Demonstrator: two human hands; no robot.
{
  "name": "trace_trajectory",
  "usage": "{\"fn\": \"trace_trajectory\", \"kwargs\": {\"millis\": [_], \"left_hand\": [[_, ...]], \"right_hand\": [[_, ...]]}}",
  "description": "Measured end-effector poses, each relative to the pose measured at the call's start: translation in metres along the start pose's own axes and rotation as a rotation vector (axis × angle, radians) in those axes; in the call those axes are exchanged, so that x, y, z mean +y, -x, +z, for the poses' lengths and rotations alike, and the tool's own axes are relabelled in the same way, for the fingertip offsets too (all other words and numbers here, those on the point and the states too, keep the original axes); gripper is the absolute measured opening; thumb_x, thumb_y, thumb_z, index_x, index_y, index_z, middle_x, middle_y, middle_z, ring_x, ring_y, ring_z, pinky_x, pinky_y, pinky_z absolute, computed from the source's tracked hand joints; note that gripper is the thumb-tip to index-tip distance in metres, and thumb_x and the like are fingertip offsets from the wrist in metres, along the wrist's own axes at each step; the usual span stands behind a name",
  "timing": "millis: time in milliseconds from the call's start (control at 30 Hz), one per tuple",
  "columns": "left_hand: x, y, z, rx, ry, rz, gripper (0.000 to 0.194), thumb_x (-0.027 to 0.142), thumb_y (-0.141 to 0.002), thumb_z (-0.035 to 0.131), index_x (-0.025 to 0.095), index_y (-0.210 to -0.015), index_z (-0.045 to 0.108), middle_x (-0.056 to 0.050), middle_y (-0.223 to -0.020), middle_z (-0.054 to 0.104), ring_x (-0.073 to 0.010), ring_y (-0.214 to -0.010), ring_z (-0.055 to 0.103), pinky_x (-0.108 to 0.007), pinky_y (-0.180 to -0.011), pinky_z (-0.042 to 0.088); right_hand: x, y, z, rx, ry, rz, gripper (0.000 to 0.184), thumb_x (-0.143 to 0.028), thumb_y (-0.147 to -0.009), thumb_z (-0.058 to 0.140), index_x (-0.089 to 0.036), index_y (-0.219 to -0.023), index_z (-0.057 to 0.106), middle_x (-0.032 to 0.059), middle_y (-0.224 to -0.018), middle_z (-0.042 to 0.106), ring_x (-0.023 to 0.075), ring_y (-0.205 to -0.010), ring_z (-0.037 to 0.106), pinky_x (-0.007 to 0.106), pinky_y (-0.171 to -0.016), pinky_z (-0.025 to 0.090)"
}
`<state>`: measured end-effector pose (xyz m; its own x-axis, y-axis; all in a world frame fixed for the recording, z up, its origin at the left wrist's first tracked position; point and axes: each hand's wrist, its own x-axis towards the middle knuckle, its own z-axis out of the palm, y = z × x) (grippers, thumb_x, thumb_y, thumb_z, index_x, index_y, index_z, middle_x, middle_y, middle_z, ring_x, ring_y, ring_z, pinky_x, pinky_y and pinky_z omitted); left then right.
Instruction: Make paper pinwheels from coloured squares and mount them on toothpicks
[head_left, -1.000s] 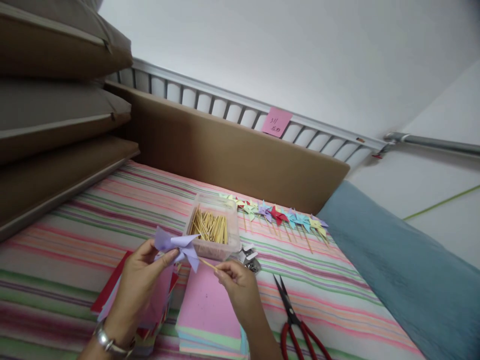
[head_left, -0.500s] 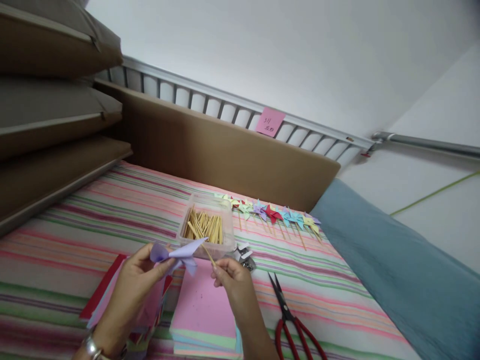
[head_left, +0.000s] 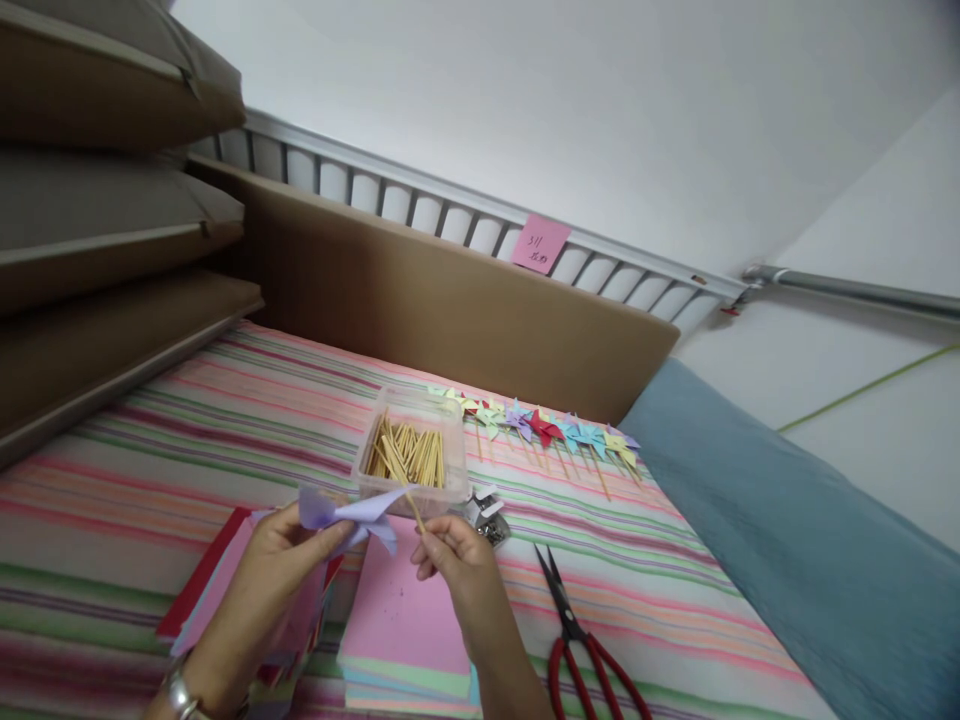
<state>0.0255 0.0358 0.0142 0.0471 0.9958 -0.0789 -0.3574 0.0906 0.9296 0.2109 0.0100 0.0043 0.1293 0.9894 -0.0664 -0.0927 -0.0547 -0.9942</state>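
Note:
My left hand (head_left: 289, 555) pinches a lilac paper pinwheel (head_left: 364, 512) between thumb and fingers. Between the thumb and fingers of my right hand (head_left: 457, 560) is a thin wooden stick (head_left: 415, 512), whose upper end meets the right tip of the pinwheel; whether the two are joined I cannot tell. Below my hands lies a stack of coloured paper squares (head_left: 409, 620), pink on top. Another pile of coloured paper (head_left: 199, 575), with red at its edge, is partly hidden under my left forearm. Just beyond my hands stands a clear plastic box (head_left: 455, 440) of wooden sticks (head_left: 409, 452).
Red-handled scissors (head_left: 571, 630) lie right of my right forearm. Small metal pieces in a clear holder (head_left: 489, 515) sit beside the box. Finished pinwheels on sticks (head_left: 546, 428) lie in a row along the brown board (head_left: 450, 290). Stacked brown cushions (head_left: 120, 230) rise at left.
My right hand has shifted slightly left with the stick, toward the pinwheel. The lilac pinwheel has tilted a little and its right tip sits slightly lower.

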Motion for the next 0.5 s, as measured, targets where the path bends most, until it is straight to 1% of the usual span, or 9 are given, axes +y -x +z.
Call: {"fn": "trace_trajectory", "kwargs": {"millis": [133, 200, 367, 433, 500], "left_hand": [[-0.001, -0.002, 0.0, -0.004, -0.074, 0.108, 0.012, 0.025, -0.059, 0.077, 0.019, -0.068, 0.071, -0.005, -0.074, 0.07, -0.0194, -0.075, 0.063, -0.026, -0.071, 0.049], [-0.002, -0.003, 0.0, -0.004, -0.091, 0.135, 0.012, 0.025, -0.059, 0.077, 0.019, -0.066, 0.07, -0.004, -0.074, 0.07, -0.0184, -0.074, 0.063, -0.025, -0.07, 0.049], [-0.008, -0.003, -0.003, 0.001, -0.071, 0.06, 0.016, 0.027, -0.06, 0.077, 0.02, -0.071, 0.069, 0.0, -0.067, 0.068, -0.0145, -0.064, 0.061, -0.022, -0.062, 0.048], [-0.008, -0.002, -0.004, -0.009, -0.061, 0.058, 0.014, 0.027, -0.06, 0.077, 0.019, -0.069, 0.069, 0.0, -0.066, 0.069, -0.0141, -0.064, 0.061, -0.022, -0.062, 0.049], [-0.005, -0.001, -0.006, -0.003, -0.077, 0.089, 0.013, 0.026, -0.062, 0.077, 0.02, -0.071, 0.069, 0.0, -0.069, 0.07, -0.0146, -0.066, 0.062, -0.023, -0.063, 0.049]], "right_hand": [[0.005, -0.001, 0.0, -0.109, -0.088, 0.003, 0.027, -0.04, -0.073, 0.065, -0.015, -0.079, 0.057, 0.0022, -0.062, 0.065, 0.0122, -0.052, 0.057, 0.025, -0.056, 0.044], [0.008, -0.001, -0.001, -0.155, -0.107, 0.0, 0.027, -0.04, -0.074, 0.064, -0.015, -0.08, 0.055, 0.0024, -0.062, 0.066, 0.0125, -0.052, 0.058, 0.025, -0.055, 0.044], [0.013, -0.002, -0.002, -0.22, -0.1, -0.014, 0.027, -0.04, -0.077, 0.062, -0.015, -0.083, 0.053, 0.0033, -0.064, 0.067, 0.0133, -0.053, 0.059, 0.026, -0.055, 0.044], [0.013, -0.002, -0.002, -0.236, -0.071, -0.015, 0.026, -0.04, -0.078, 0.061, -0.015, -0.082, 0.054, 0.0034, -0.064, 0.066, 0.0133, -0.053, 0.059, 0.026, -0.055, 0.044], [0.013, -0.001, -0.001, -0.247, -0.037, -0.018, 0.026, -0.04, -0.078, 0.061, -0.015, -0.081, 0.054, 0.0029, -0.063, 0.066, 0.0129, -0.053, 0.059, 0.026, -0.055, 0.044]]}}
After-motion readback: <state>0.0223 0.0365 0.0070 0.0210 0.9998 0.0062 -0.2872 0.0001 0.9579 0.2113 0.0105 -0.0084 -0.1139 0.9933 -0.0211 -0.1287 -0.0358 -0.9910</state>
